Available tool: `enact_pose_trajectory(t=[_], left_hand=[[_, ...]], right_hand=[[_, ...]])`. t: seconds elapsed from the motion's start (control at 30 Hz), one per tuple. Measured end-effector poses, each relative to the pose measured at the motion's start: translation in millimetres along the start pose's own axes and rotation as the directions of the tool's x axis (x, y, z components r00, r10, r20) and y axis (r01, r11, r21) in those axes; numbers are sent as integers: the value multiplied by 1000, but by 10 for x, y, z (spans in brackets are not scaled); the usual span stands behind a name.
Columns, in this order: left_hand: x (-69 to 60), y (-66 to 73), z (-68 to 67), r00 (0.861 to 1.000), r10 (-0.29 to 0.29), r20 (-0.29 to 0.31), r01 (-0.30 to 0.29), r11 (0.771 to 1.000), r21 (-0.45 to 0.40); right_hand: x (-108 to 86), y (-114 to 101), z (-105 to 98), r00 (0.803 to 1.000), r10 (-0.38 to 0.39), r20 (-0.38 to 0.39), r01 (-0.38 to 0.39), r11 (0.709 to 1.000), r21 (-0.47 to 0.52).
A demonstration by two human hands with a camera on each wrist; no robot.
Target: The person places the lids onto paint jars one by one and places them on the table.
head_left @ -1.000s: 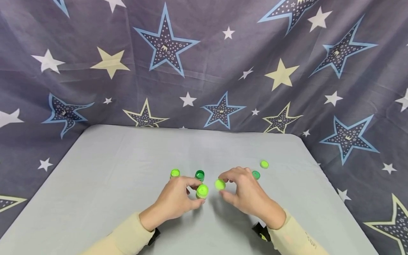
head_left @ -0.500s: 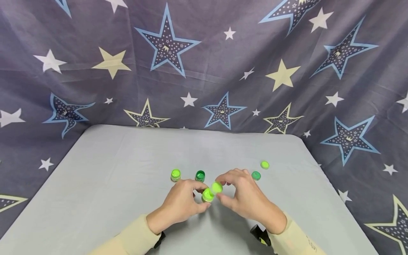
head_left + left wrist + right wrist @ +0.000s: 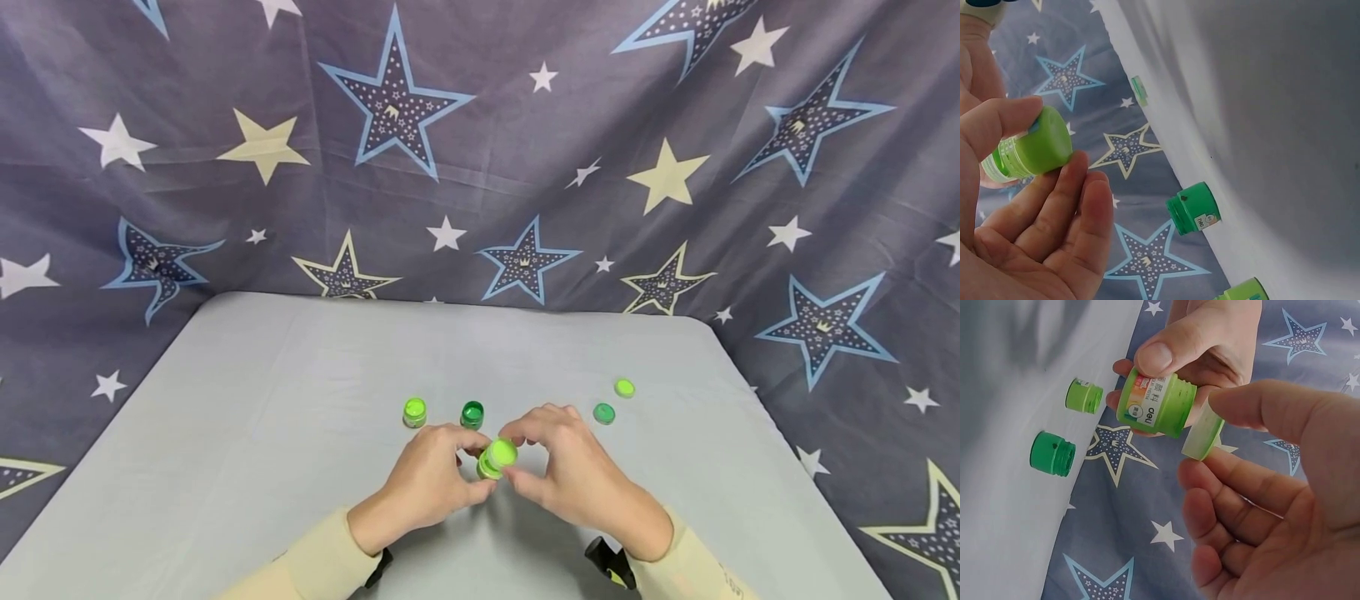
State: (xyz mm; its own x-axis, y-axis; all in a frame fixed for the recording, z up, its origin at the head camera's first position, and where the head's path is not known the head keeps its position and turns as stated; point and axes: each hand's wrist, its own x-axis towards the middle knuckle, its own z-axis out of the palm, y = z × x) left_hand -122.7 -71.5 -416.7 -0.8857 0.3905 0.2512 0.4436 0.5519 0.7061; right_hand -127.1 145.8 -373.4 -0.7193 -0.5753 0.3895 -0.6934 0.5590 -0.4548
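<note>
My left hand [image 3: 431,471] pinches a small light-green paint jar [image 3: 1157,403] between thumb and fingers, its label showing in the right wrist view. The jar is held above the table with its threaded mouth towards my right hand [image 3: 573,467]. Between thumb and fingers, that hand pinches a light-green lid [image 3: 1204,434]. The lid is tilted and sits right at the jar's mouth, with a narrow gap visible in the right wrist view. From the head view the lid hides much of the jar's opening.
Beyond my hands stand an uncapped light-green jar [image 3: 414,413] and an uncapped dark-green jar [image 3: 472,415]. To the right lie a light-green lid [image 3: 625,387] and a dark-green lid [image 3: 604,413]. A star-print cloth [image 3: 480,192] hangs behind the white table [image 3: 337,358].
My left hand has moved right with the jar, and my right hand has moved slightly left with the lid. The two pieces, apart before, now overlap in the head view.
</note>
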Motion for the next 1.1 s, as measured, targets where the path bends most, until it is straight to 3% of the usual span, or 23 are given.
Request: enact_pose_trajectory(t=[1.1], left_hand=[[-33,-20,17,1000,2,8,-2,999,-44]], right_hand=[[-15,2,106,999,-29,15,29,1000,10]])
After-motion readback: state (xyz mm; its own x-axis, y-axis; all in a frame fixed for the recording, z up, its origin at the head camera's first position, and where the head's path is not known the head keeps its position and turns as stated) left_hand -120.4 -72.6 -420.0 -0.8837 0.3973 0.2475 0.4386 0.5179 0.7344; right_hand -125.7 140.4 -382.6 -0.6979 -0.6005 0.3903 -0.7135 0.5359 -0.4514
